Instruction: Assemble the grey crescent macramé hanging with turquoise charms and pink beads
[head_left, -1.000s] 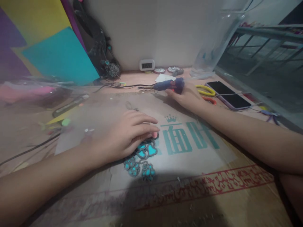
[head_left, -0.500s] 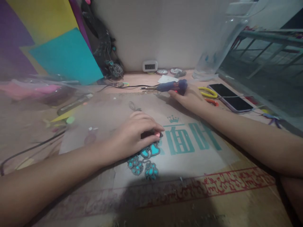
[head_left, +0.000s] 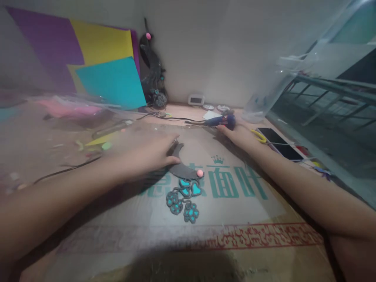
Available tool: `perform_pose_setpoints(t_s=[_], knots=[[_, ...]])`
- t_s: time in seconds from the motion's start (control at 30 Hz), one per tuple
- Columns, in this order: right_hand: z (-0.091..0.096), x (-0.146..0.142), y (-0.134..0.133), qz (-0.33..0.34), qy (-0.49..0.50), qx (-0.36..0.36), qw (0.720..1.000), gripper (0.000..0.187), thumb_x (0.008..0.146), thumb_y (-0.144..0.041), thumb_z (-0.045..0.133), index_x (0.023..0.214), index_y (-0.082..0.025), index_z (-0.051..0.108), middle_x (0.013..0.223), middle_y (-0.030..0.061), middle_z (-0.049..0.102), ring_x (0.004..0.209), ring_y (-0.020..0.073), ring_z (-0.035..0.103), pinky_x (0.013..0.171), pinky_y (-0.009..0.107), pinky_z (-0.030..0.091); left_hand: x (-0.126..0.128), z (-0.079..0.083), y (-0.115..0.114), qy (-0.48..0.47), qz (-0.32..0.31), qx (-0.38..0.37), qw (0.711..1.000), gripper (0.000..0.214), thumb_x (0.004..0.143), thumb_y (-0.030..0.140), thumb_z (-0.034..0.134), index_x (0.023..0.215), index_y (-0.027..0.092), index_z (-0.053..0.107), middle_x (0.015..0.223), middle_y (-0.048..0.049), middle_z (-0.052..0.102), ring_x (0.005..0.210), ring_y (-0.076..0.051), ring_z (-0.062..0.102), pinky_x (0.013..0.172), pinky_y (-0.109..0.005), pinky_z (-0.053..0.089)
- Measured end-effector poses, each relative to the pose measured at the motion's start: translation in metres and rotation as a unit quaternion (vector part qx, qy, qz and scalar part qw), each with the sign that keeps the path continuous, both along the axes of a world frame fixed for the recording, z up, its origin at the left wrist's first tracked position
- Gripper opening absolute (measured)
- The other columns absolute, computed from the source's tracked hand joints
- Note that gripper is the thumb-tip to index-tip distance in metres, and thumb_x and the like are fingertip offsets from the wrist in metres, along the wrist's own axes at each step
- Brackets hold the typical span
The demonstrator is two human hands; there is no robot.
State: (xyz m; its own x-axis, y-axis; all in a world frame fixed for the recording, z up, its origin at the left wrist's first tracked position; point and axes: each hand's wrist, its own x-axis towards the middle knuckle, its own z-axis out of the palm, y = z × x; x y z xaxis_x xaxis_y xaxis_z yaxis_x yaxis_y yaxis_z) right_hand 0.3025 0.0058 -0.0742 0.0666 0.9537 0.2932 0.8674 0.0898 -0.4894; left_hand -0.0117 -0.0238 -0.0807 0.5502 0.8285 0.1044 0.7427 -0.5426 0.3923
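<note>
A dark grey crescent [head_left: 185, 170] with a pink ball at its tip lies on the board. Below it are grey-outlined turquoise hearts [head_left: 185, 188] and flower or paw shapes [head_left: 191, 212]. My left hand [head_left: 155, 152], slightly blurred, is at the crescent's left side, thumb and fingers apart with part of the crescent between them. Farther back, my right hand [head_left: 232, 135] has its fingers around the rear of a blue-handled tool [head_left: 216, 121] with a thin metal tip pointing left, resembling a soldering iron. Some of those fingers are hidden behind the handle.
A phone [head_left: 279, 143] and yellow scissor handles [head_left: 259, 136] lie right of my right forearm. A white digital timer [head_left: 196, 100] stands by the wall. Coloured sheets [head_left: 113, 84] lean back left, near a dark hanging ornament [head_left: 152, 68]. A clear plastic container [head_left: 255, 105] stands back right.
My left hand has drawn back leftward, uncovering the crescent and its pink ball. My right hand stays at the blue-handled tool. The camera view has shifted.
</note>
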Motion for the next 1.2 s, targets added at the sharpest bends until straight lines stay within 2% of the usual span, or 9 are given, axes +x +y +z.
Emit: perform_pose_setpoints(t_s=[0.1, 0.2, 0.4, 0.5, 0.63, 0.77, 0.83, 0.9, 1.2], knots=[[0.008, 0.007, -0.001, 0.013, 0.016, -0.026, 0.999, 0.041, 0.086, -0.052, 0.058, 0.093, -0.014, 0.072, 0.084, 0.0121, 0.073, 0.081, 0.029, 0.068, 0.08, 0.042, 0.051, 0.008, -0.005, 0.003, -0.028, -0.014, -0.071, 0.997, 0.082, 0.078, 0.045, 0.066, 0.15, 0.02, 0.036, 0.148, -0.0133, 0.051, 0.127, -0.029, 0.055, 0.104, -0.038, 0.042], [0.009, 0.019, -0.006, 0.045, 0.04, -0.012, 0.998, 0.043, 0.087, -0.049, 0.058, 0.111, -0.015, 0.068, 0.102, 0.0129, 0.074, 0.095, 0.0285, 0.069, 0.088, 0.042, 0.052, 0.011, -0.005, 0.008, -0.057, -0.021, -0.106, 0.993, 0.081, 0.076, 0.04, 0.067, 0.149, 0.019, 0.039, 0.145, -0.0139, 0.053, 0.124, -0.028, 0.056, 0.104, -0.038, 0.043], [-0.006, 0.037, -0.039, 0.053, 0.106, -0.007, 0.993, 0.058, 0.087, -0.05, 0.058, 0.134, -0.016, 0.051, 0.133, 0.0182, 0.062, 0.122, 0.0298, 0.061, 0.107, 0.047, 0.046, 0.005, 0.002, 0.023, -0.133, -0.009, -0.204, 0.97, 0.068, 0.074, 0.029, 0.063, 0.14, 0.017, 0.052, 0.106, -0.0093, 0.066, 0.085, -0.022, 0.066, 0.071, -0.031, 0.052], [-0.015, 0.036, -0.066, 0.035, 0.169, 0.058, 0.983, 0.049, 0.09, -0.051, 0.055, 0.128, -0.02, 0.051, 0.13, 0.0166, 0.062, 0.122, 0.0289, 0.06, 0.105, 0.049, 0.047, 0.001, 0.008, 0.028, -0.19, 0.001, -0.237, 0.953, 0.064, 0.072, 0.029, 0.065, 0.136, 0.023, 0.056, 0.104, -0.0067, 0.064, 0.073, -0.017, 0.066, 0.062, -0.027, 0.051], [-0.014, 0.022, -0.09, 0.067, 0.105, 0.105, 0.987, 0.035, 0.091, -0.047, 0.054, 0.118, -0.025, 0.056, 0.122, 0.0118, 0.063, 0.115, 0.0278, 0.061, 0.101, 0.05, 0.049, -0.004, 0.016, 0.026, -0.218, -0.008, -0.232, 0.948, 0.063, 0.075, 0.036, 0.067, 0.136, 0.027, 0.055, 0.115, -0.0082, 0.064, 0.083, -0.02, 0.069, 0.07, -0.03, 0.053], [-0.003, -0.002, -0.099, 0.164, 0.051, 0.036, 0.985, 0.035, 0.092, -0.046, 0.053, 0.118, -0.024, 0.06, 0.121, 0.0118, 0.064, 0.116, 0.0293, 0.06, 0.101, 0.049, 0.048, -0.005, 0.023, 0.01, -0.054, -0.088, -0.139, 0.985, 0.076, 0.072, 0.049, 0.074, 0.14, 0.026, 0.05, 0.132, -0.0111, 0.058, 0.114, -0.029, 0.06, 0.094, -0.037, 0.048], [0.0, -0.013, -0.102, 0.212, 0.057, -0.012, 0.976, 0.037, 0.091, -0.047, 0.054, 0.12, -0.024, 0.061, 0.119, 0.0127, 0.066, 0.114, 0.0293, 0.062, 0.1, 0.048, 0.049, -0.005, 0.025, 0.0, 0.026, -0.191, -0.119, 0.974, 0.08, 0.065, 0.049, 0.082, 0.137, 0.03, 0.053, 0.141, -0.0086, 0.05, 0.127, -0.031, 0.049, 0.103, -0.037, 0.042], [0.002, -0.021, -0.103, 0.237, 0.066, -0.056, 0.968, 0.04, 0.091, -0.048, 0.054, 0.122, -0.023, 0.061, 0.12, 0.0136, 0.067, 0.113, 0.0296, 0.063, 0.1, 0.048, 0.05, -0.005, 0.026, -0.005, 0.051, -0.234, -0.109, 0.965, 0.072, 0.066, 0.044, 0.083, 0.132, 0.031, 0.057, 0.143, -0.0076, 0.047, 0.129, -0.03, 0.047, 0.104, -0.036, 0.04], [0.014, -0.042, -0.081, 0.263, 0.167, -0.161, 0.937, 0.06, 0.092, -0.066, 0.042, 0.116, -0.016, 0.065, 0.113, 0.0166, 0.07, 0.109, 0.0291, 0.068, 0.096, 0.046, 0.052, 0.0, 0.027, 0.005, -0.017, -0.173, -0.175, 0.969, 0.022, 0.072, 0.021, 0.07, 0.094, 0.02, 0.068, 0.101, -0.0024, 0.061, 0.091, -0.019, 0.057, 0.077, -0.027, 0.046]])
